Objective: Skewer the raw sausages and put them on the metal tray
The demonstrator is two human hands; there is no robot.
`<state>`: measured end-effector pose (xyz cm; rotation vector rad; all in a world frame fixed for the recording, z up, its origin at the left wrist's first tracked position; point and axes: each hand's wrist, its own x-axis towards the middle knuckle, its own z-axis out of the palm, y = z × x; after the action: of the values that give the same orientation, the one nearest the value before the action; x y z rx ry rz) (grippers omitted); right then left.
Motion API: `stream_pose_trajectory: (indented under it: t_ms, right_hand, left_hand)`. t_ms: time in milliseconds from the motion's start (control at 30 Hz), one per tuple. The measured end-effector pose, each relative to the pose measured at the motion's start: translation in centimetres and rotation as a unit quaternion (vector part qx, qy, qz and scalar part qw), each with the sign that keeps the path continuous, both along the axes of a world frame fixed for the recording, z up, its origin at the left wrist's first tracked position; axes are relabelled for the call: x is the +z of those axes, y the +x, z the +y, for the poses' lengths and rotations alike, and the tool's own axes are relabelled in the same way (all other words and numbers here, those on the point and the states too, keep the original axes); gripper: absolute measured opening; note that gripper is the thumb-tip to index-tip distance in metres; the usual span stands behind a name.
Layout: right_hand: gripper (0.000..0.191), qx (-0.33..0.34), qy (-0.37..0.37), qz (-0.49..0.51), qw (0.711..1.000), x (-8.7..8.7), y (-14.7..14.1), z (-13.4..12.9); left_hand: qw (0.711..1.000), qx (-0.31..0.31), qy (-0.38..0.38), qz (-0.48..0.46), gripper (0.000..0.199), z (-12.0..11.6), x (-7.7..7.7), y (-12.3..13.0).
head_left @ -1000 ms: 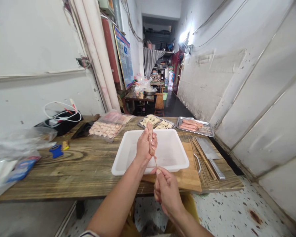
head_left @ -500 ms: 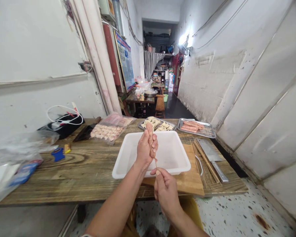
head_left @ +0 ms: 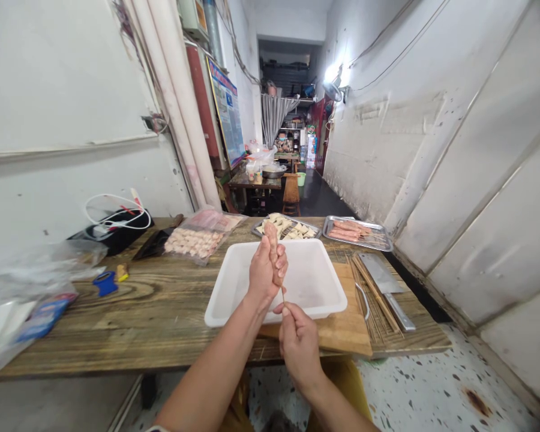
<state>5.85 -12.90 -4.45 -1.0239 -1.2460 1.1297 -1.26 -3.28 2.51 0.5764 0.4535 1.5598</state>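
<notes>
Pink minced meat [head_left: 272, 241] is moulded in a long shape around a thin wooden skewer [head_left: 284, 296]. My left hand [head_left: 264, 270] has its fingers wrapped round the meat, whose top sticks out above them. Lower down, my right hand [head_left: 297, 336] pinches the bare end of the skewer between thumb and fingers. Both hands are over the near part of a white plastic tub [head_left: 315, 270]; its inside shows no contents. The tub rests partly on a wooden cutting board [head_left: 348, 336].
Right: a cleaver [head_left: 382, 273], loose skewers [head_left: 375, 300] and a metal tray [head_left: 389, 245] of skewered meat. Behind the tub, another tray [head_left: 317, 231] holds pale folded pieces. Left: bagged meat pieces [head_left: 193, 241], a blue object [head_left: 105, 283] and plastic bags [head_left: 22, 270]. A person [head_left: 282, 143] is far back.
The hands and the meat have barely moved; the view has shifted slightly. The distant person's head is now raised into clearer view.
</notes>
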Motion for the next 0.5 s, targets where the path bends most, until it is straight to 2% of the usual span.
stream_pose_trajectory:
  t_ms: [500]
  right_hand:
    - [0.029,-0.004,0.029,-0.039,0.999,0.11,0.07,0.75]
  left_hand:
    - [1.0,-0.001,0.002,0.013,0.031,-0.01,0.0,-0.08]
